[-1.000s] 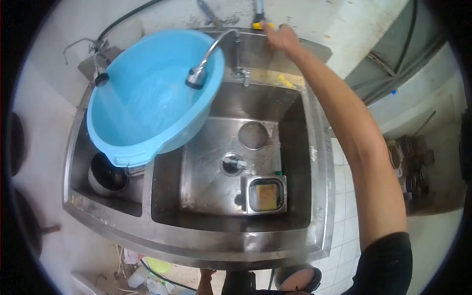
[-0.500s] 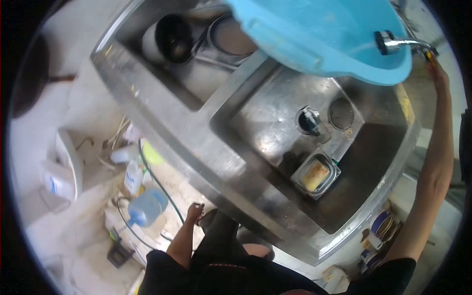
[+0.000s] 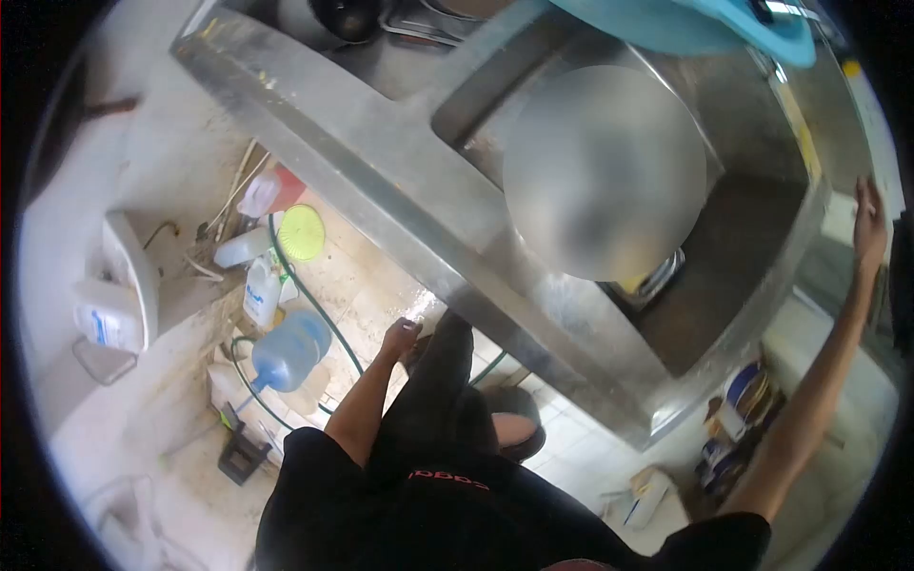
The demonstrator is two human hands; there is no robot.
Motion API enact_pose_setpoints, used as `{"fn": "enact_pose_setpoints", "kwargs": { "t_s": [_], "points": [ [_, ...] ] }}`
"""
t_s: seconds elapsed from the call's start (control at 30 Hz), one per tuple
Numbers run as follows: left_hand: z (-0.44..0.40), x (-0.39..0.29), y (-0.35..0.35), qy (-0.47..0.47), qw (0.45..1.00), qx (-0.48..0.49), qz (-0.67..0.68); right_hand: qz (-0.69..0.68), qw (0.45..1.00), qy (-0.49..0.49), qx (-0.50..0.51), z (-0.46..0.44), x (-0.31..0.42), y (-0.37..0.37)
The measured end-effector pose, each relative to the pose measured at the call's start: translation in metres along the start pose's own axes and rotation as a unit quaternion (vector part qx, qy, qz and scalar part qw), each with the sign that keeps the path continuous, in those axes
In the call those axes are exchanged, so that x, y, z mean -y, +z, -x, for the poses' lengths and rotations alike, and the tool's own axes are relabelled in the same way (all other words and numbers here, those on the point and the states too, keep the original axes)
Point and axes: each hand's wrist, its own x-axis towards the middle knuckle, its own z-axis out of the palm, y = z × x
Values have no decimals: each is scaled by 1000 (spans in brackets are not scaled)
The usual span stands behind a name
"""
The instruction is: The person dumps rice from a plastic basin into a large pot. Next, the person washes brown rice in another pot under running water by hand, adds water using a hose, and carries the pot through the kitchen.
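My right hand point(image 3: 868, 228) is beyond the sink's right rim, apart from the tap point(image 3: 792, 9). Its fingers look stretched out, with nothing visible in them. My left hand point(image 3: 401, 335) hangs low by my leg with its fingers curled; I cannot make out whether anything is inside. At the top edge, the light blue plastic tub point(image 3: 666, 27) rests over the steel sink point(image 3: 457, 214), partly out of view. A small metal container point(image 3: 657, 285) with a yellowish sponge-like piece point(image 3: 630, 283) sits in the right basin. A round blurred patch covers much of that basin.
In the left basin are a dark pot point(image 3: 347, 17) and other cookware. Below left, a blue water jug point(image 3: 290, 352), a white bottle point(image 3: 260, 293) and a green hose point(image 3: 309, 295) are on the floor. Containers point(image 3: 747, 390) stand under the sink's right side.
My right hand has left the tap and moved down along the right side. The view has shifted, putting the sink and tub higher. The blurred patch has appeared.
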Motion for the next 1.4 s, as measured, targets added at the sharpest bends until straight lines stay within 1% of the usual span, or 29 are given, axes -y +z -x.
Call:
{"fn": "enact_pose_setpoints", "kwargs": {
  "t_s": [0.03, 0.07, 0.1, 0.13, 0.2, 0.23, 0.27, 0.3, 0.37, 0.4, 0.43, 0.47, 0.5, 0.57, 0.63, 0.7, 0.77, 0.83, 0.87, 0.93, 0.97, 1.0, 1.03, 1.07, 1.13, 1.17, 1.23, 1.33, 1.4],
  "points": [
    [1, -7, -4, 3, 1000, 15, -10, 2, 996, 88, 9, 72, 16, -27],
    [9, -30, -13, 5, 999, 30, -23, -123, 984, 105, -77, 145, -2, -34],
    [15, -48, -21, 6, 998, 46, -40, -205, 938, 253, -121, 216, -23, -40],
    [12, -62, -27, 41, 998, 48, -30, -277, 891, 336, -126, 306, -86, -39],
    [16, -69, -36, 103, 992, 69, -26, -273, 868, 386, -154, 476, -54, -15],
    [26, -88, -43, 79, 993, 91, -21, -272, 854, 410, -168, 559, -36, -3],
    [27, -95, -48, 102, 989, 109, -8, -234, 781, 564, -133, 620, -9, 19],
    [29, -98, -49, 122, 984, 130, 5, -175, 818, 535, -119, 706, 4, 56],
    [26, -90, -52, 144, 974, 173, -15, -156, 764, 626, -16, 797, 94, 111],
    [20, -96, -46, 159, 968, 191, -17, -143, 785, 601, 36, 855, 122, 152],
    [24, -99, -42, 173, 965, 193, -42, -71, 788, 604, 94, 787, 202, 108],
    [36, -103, -36, 187, 960, 197, -69, -132, 748, 640, 116, 802, 234, 124],
    [47, -110, -27, 204, 954, 199, -93, -155, 768, 605, 142, 842, 251, 167],
    [73, -125, -6, 175, 944, 212, -184, -254, 802, 527, 121, 861, 286, 214],
    [93, -121, 19, 152, 937, 269, -162, -252, 793, 519, 197, 845, 292, 262],
    [91, -102, 41, 137, 922, 274, -234, -242, 809, 471, 256, 817, 278, 314],
    [71, -74, 52, 175, 878, 314, -316, -266, 786, 517, 210, 801, 263, 406],
    [61, -57, 72, 111, 880, 317, -337, -214, 820, 486, 215, 776, 236, 477],
    [48, -43, 78, 109, 874, 336, -335, -191, 835, 477, 196, 770, 224, 523],
    [26, -28, 86, 106, 860, 338, -368, -138, 852, 493, 112, 755, 195, 584],
    [19, -25, 92, 107, 849, 322, -404, -150, 850, 469, 189, 750, 174, 598],
    [14, -30, 97, 112, 825, 314, -456, -142, 845, 494, 150, 753, 168, 630],
    [12, -37, 104, 103, 828, 320, -449, -123, 842, 501, 156, 761, 164, 658],
    [11, -45, 111, 90, 831, 326, -442, -101, 837, 503, 191, 769, 164, 660],
    [12, -60, 113, 62, 826, 339, -446, 5, 876, 470, 108, 785, 172, 685],
    [5, -62, 111, 46, 822, 332, -460, -59, 849, 479, 214, 779, 169, 673],
    [-1, -62, 110, 23, 813, 328, -481, -67, 852, 476, 210, 780, 169, 677],
    [-3, -57, 109, 43, 826, 339, -448, -47, 858, 474, 190, 776, 160, 679],
    [0, -61, 116, 49, 807, 356, -469, -62, 837, 499, 214, 765, 153, 676]
  ]
}}
